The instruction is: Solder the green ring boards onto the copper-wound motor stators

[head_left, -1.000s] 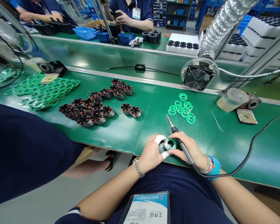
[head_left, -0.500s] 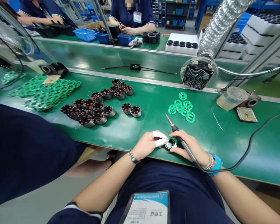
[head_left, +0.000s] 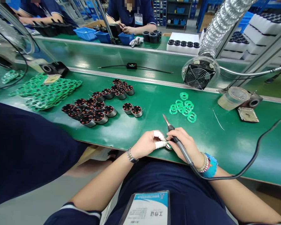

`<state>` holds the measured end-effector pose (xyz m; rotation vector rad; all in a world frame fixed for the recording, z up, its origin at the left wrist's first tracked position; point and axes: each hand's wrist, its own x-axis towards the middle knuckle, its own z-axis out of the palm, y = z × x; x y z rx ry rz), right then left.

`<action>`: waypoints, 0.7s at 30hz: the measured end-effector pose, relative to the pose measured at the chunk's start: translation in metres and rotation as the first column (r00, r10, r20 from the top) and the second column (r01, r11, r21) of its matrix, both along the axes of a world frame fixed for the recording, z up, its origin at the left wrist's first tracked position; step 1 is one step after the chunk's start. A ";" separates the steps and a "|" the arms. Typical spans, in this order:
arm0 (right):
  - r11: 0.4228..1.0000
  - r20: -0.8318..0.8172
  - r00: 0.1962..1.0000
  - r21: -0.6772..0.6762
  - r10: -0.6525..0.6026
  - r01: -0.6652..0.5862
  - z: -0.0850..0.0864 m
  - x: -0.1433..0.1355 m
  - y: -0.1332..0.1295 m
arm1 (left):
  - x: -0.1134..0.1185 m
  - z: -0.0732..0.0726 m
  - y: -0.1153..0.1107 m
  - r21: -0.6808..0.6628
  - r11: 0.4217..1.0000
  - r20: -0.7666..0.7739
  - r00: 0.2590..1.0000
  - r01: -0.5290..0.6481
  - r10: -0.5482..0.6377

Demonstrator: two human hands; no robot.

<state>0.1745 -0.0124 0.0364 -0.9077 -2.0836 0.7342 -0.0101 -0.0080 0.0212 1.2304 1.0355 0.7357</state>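
Observation:
Near the table's front edge, my left hand, with white covers on thumb and forefinger, pinches the left side of a small part with a green ring board. My right hand closes over the part's right side and also holds a soldering iron, its tip pointing up and left. My fingers hide most of the part. Several loose green ring boards lie beyond my right hand. Round motor cores with copper windings stand in a group to the left.
A pile of green boards lies at the left, beside a neighbour's dark sleeve. A fan stands behind the loose boards. A plastic cup and sponge tray are at the right. The iron's cable crosses my right forearm.
My right hand has moved left, closer to my left fingertips, and now covers much of the ring board. The iron has shifted left with it.

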 end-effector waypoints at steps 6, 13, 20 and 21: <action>0.995 -0.015 0.999 -0.092 -0.037 0.036 -0.005 -0.005 0.000 | 0.001 -0.001 -0.002 0.008 0.999 0.007 0.999 -0.036 0.036; 0.989 -0.033 0.992 -0.082 -0.123 0.120 -0.007 -0.010 -0.004 | 0.002 0.002 -0.004 -0.121 0.991 0.086 0.994 -0.060 0.071; 0.996 0.011 0.998 0.055 -0.065 0.064 -0.005 -0.004 -0.009 | 0.003 0.002 -0.004 -0.173 0.984 0.131 0.989 -0.044 0.067; 0.996 0.011 0.997 0.057 -0.071 0.071 -0.005 -0.002 -0.010 | 0.004 0.003 -0.004 -0.181 0.982 0.125 0.990 -0.045 0.068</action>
